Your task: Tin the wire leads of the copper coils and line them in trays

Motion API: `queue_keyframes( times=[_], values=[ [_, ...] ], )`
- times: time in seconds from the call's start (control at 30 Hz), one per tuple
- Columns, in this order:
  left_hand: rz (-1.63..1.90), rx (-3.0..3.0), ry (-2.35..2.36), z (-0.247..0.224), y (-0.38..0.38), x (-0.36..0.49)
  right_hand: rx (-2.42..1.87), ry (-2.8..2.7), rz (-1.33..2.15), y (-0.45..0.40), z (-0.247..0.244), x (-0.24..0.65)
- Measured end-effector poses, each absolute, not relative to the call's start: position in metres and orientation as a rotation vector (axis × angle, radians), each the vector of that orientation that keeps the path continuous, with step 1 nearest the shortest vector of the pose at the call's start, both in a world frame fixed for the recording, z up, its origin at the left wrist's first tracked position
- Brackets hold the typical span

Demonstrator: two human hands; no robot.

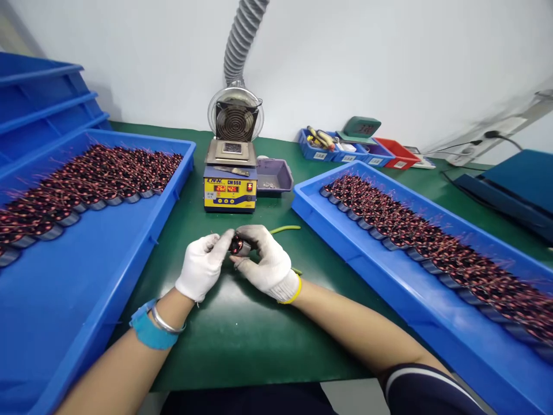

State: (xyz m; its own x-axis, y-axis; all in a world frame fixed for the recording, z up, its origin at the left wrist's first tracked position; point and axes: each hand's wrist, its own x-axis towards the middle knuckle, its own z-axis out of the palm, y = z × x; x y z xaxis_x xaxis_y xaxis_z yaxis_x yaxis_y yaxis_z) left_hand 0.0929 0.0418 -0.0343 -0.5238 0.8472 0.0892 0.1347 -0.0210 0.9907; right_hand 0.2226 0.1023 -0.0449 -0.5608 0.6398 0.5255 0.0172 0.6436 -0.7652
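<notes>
A small wound motor stator [240, 246], dark with copper coils and a grey metal ring, is held above the middle of the green table. My right hand [265, 262], in a white glove with a yellow cuff edge, grips it between thumb and fingers from the right. From the other side, my gloved left hand [204, 262] pinches at its left edge; whether the fingertips hold a wire or the stator body is hidden. A tool with green handles [285, 229] lies on the table, partly covered by my right hand.
Behind the hands stands a yellow-and-blue solder pot [230, 190] under an exhaust hose [244, 34], with a purple tray [276, 173] beside it. Large blue trays [142, 242] [328, 230] of stators flank the hands. Small bins [317, 151] and a clock [362, 127] sit behind.
</notes>
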Motion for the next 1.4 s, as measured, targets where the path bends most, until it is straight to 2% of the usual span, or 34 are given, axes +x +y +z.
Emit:
queue_keyframes(
  times=[0.17, 0.27, 0.4, 0.53, 0.67, 0.77, 1.07, 1.23, 1.4],
  values=[
    [1.926, 0.843, 2.024, -0.028, 0.047, 0.077, -0.541, -2.011, 0.885, 0.103, -0.048, 0.225],
    [2.119, 0.616, 2.046, -0.026, 0.051, 0.071, -0.547, -1.994, 0.862, 0.106, -0.05, 0.226],
    [1.97, 0.634, 1.927, -0.03, 0.05, 0.081, -0.557, -1.965, 0.853, 0.117, -0.043, 0.225],
    [1.775, 0.722, 1.83, -0.039, 0.052, 0.091, -0.607, -2.014, 0.668, 0.16, -0.009, 0.213],
    [1.808, 0.748, 1.717, -0.044, 0.058, 0.088, -0.614, -2.112, 0.446, 0.219, 0.044, 0.189],
    [1.912, 0.733, 1.625, -0.046, 0.061, 0.082, -0.538, -2.189, 0.403, 0.229, 0.063, 0.174],
    [2.168, 0.784, 1.5, -0.043, 0.057, 0.074, -0.381, -2.206, 0.45, 0.136, -0.003, 0.192],
    [2.173, 0.89, 1.633, -0.03, 0.052, 0.078, -0.382, -2.272, 0.447, 0.127, -0.009, 0.198],
    [2.02, 0.991, 1.77, -0.024, 0.05, 0.081, -0.482, -2.215, 0.493, 0.128, -0.007, 0.206]
  ],
)
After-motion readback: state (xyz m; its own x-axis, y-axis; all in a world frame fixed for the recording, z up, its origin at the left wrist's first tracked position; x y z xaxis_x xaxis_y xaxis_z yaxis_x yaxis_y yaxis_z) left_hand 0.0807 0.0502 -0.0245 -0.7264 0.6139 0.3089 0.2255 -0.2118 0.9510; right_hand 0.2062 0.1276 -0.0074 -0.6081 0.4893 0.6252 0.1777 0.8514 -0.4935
